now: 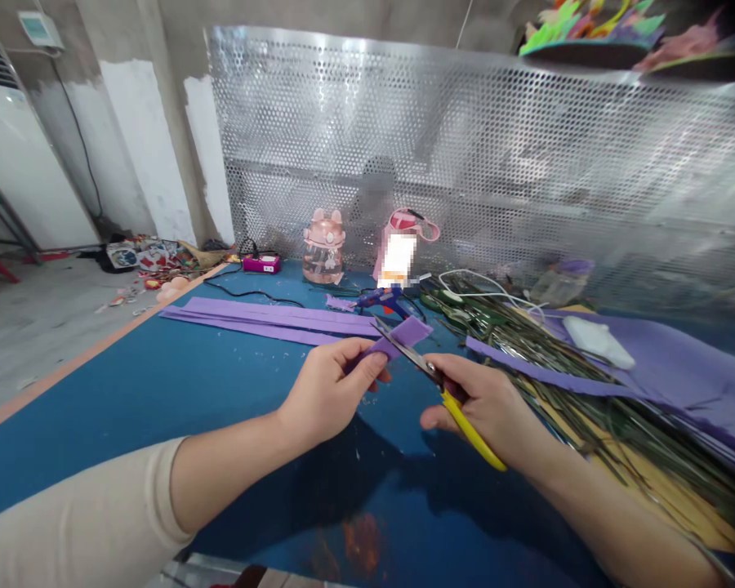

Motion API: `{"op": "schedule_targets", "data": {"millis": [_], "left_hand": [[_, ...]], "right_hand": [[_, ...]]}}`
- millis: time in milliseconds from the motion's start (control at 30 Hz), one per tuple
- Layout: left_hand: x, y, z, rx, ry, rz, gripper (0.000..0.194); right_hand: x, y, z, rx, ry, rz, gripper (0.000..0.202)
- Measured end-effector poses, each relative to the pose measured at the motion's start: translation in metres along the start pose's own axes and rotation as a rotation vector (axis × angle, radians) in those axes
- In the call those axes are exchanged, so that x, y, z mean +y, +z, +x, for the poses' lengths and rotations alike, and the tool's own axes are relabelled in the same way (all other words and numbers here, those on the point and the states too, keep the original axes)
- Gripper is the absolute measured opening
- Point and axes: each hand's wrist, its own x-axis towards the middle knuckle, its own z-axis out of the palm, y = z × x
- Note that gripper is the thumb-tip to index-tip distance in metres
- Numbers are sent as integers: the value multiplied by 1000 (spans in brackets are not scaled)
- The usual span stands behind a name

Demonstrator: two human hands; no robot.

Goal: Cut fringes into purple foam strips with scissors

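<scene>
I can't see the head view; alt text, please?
The left hand pinches a purple strip; the right hand holds yellow-handled scissors across it. More strips lie on the blue table, with a glue gun beyond the hands and stems at right.

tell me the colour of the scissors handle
The scissors handle is yellow, clearest in the head view.

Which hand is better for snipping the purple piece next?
Probably the right hand: it holds the yellow-handled scissors, blades at the purple piece, while the left hand pinches that piece.
</scene>
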Motion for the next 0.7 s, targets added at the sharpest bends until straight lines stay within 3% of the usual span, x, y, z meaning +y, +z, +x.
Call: {"op": "schedule_targets", "data": {"millis": [200,700], "left_hand": [[-1,0,3,65,-3,-96,22],[-4,1,-2,-4,19,-34,24]], "right_hand": [[0,2,2,-78,-24,48,69],[-8,1,0,29,-35,51,69]]}}
